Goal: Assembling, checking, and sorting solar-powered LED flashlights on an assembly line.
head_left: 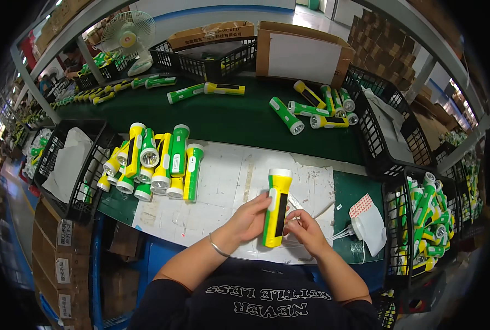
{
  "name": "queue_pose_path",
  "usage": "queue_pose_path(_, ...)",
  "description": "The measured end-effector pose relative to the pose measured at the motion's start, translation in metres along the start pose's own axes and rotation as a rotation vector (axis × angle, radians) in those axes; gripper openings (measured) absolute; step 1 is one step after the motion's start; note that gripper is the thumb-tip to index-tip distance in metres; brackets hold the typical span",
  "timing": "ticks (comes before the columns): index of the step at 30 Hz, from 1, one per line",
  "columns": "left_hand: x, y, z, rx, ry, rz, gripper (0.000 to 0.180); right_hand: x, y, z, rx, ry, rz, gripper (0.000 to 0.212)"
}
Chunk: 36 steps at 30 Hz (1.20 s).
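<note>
Upright over the white work surface stands a yellow and green flashlight (278, 206) with a white head at the top and a dark panel along its side. My left hand (248, 221) is closed around its left side. My right hand (308, 233) is beside the lower right of the flashlight, thumb and fingers pinched together; whatever is between them is too small to make out. White cables (341, 234) lead from a round white device (359, 227) toward my right wrist. A pile of green and yellow flashlights (151, 159) lies to the left.
A green conveyor belt (223, 121) crosses behind, with more flashlights (286, 116) on it. Black crates stand at left (106, 137) and right (368, 129). A crate (397, 220) full of flashlights is at my right. Cardboard boxes (302, 33) and a fan (128, 38) stand beyond.
</note>
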State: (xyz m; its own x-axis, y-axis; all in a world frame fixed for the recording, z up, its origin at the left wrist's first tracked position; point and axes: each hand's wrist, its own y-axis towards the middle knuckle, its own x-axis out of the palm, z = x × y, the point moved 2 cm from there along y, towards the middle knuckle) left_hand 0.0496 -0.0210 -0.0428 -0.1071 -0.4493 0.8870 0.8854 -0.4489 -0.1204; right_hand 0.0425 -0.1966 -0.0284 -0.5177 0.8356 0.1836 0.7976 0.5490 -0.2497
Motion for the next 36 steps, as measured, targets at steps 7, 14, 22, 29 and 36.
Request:
queue_pose_path(7,-0.01,-0.008,-0.008,-0.146,0.177,0.146,0.038,-0.003,-0.014,0.005,-0.046,0.013,0.089,0.025)
queue_pose_path(14,-0.003,-0.01,-0.009,-0.158,0.083,0.219,0.043,-0.006,-0.017,0.013,-0.036,-0.007,0.116,0.024)
queue_pose_path(22,0.0,-0.01,-0.01,-0.141,0.218,0.269,0.042,-0.001,-0.02,0.015,-0.042,-0.015,0.101,0.02)
queue_pose_path(29,-0.001,-0.006,-0.01,-0.142,0.2,0.293,0.044,-0.006,-0.018,0.024,-0.175,-0.247,0.114,0.023)
queue_pose_path(36,0.008,-0.005,-0.02,-0.126,0.153,0.273,0.049,0.023,-0.02,0.031,0.044,0.033,-0.085,0.025)
